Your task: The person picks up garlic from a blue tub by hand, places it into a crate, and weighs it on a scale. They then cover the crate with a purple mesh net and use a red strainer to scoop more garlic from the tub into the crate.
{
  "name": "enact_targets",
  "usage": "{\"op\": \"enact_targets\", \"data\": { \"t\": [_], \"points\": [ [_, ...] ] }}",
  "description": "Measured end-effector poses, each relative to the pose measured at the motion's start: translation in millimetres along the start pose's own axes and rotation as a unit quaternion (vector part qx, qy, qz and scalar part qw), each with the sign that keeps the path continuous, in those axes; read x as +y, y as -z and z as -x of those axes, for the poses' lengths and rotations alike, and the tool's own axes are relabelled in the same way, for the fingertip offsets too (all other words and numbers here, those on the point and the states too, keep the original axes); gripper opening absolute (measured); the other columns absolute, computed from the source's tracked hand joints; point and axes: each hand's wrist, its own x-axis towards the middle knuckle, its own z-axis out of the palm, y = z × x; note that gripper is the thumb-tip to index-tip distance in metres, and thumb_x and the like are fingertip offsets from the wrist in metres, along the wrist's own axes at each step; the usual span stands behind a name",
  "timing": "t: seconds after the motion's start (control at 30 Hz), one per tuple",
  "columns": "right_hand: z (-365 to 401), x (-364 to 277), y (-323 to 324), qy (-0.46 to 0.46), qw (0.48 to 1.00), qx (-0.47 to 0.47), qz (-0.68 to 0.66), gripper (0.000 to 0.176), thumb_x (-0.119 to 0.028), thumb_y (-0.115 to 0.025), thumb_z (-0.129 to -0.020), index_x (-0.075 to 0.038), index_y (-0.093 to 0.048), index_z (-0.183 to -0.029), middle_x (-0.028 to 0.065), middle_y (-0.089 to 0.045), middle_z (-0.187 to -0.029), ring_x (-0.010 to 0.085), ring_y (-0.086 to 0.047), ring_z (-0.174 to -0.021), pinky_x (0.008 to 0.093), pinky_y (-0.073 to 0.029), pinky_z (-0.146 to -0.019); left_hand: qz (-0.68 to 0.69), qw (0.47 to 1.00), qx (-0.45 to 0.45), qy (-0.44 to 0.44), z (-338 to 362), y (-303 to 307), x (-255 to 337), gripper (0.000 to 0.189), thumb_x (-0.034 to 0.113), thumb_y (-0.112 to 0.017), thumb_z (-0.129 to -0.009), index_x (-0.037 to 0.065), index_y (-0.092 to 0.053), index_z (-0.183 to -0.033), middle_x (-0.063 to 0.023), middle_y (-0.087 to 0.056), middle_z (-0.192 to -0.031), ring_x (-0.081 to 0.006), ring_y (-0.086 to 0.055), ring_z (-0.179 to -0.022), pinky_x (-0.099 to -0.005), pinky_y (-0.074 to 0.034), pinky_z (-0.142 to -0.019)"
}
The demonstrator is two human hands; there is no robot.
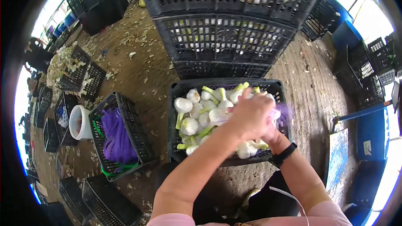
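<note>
Filling the frame, a dirt floor (138, 71) littered with pale husks. At upper centre, a tall stack of black crates (226, 37), pale bulbs dimly visible through the slats. Just below it, in the middle of the frame, an open black crate (171, 121) heaped with garlic bulbs (190, 125), white heads with green stalks. To the left of that, a smaller slatted crate (127, 106) set askew and stuffed with purple netting (117, 138); just beside its left edge, a white bucket (79, 121). Rising from the bottom edge, two bare forearms meeting over the right half of the garlic crate. Left hand (251, 115) uppermost, fingers curled down onto the heap, blurred; cannot tell whether clenched round a bulb or only pressing on the pile. Right hand (270, 136) tucked beneath it and mostly hidden, so cannot tell its grip either. At the right of both hands, a purple smear (285, 114) against the crate wall, too soft to identify. On the right wrist, a black watch (282, 155).
</note>
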Motion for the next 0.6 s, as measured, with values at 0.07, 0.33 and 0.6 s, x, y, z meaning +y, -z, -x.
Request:
{"op": "enact_targets", "data": {
  "t": [0.07,0.33,0.6],
  "points": [
    [2.0,-4.6,1.4,0.007,0.999,-0.022,-0.030,0.043,-0.030,-0.038,-0.096,0.000,-0.045,-0.125,0.0111,-0.048,-0.127,0.0209,-0.045,-0.118,0.0350,-0.031,-0.103,0.063,0.994,-0.050,0.074,4.0,31.5,-7.1,0.038,0.015,-0.067,-0.070,0.002,-0.054,-0.103,-0.0115,-0.060,-0.104,-0.0260,-0.059,-0.098,-0.0424,-0.040,-0.094],
    [5.3,-13.4,-8.7,-0.044,0.992,0.061,-0.104,0.033,-0.028,-0.042,-0.095,-0.001,-0.060,-0.091,0.0117,-0.061,-0.102,0.0216,-0.055,-0.101,0.0346,-0.039,-0.091,0.550,0.826,-0.024,-0.120,45.3,99.4,87.9,0.042,0.027,-0.068,-0.076,-0.002,-0.059,-0.105,-0.0128,-0.062,-0.102,-0.0233,-0.060,-0.091,-0.0349,-0.045,-0.079],
    [8.6,-16.0,-14.7,-0.020,0.995,0.087,-0.037,0.033,-0.025,-0.043,-0.095,-0.002,-0.057,-0.077,0.0089,-0.062,-0.086,0.0208,-0.058,-0.094,0.0343,-0.041,-0.086,0.679,0.610,-0.326,-0.243,49.6,101.3,86.7,0.035,0.026,-0.066,-0.082,-0.004,-0.061,-0.100,-0.0160,-0.064,-0.096,-0.0286,-0.062,-0.090,-0.0387,-0.049,-0.075]
  ]
}}
